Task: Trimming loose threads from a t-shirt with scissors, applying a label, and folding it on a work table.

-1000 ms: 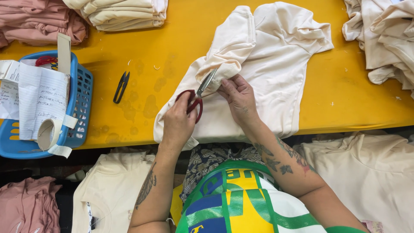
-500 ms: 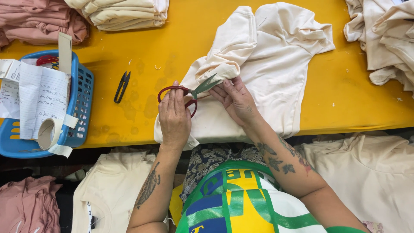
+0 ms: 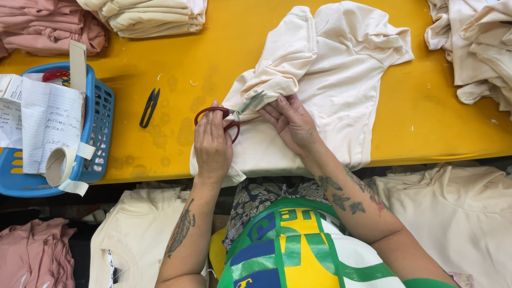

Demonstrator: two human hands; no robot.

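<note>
Now your left hand [image 3: 212,143] has slid the red scissors [image 3: 224,114] leftward, blades at the cream shirt's [image 3: 341,90] fold, right hand [image 3: 292,124] pinching it.

Yellow table [image 3: 437,120] carries cream garment [image 3: 341,80], blue basket [image 3: 98,133], black snips [image 3: 150,107], folded stacks [image 3: 154,16].

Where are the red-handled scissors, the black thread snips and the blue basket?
red-handled scissors [image 3: 216,112]: head view, on the red handle loop.
black thread snips [image 3: 150,107]: head view, mid-body.
blue basket [image 3: 100,133]: head view, right wall.
</note>
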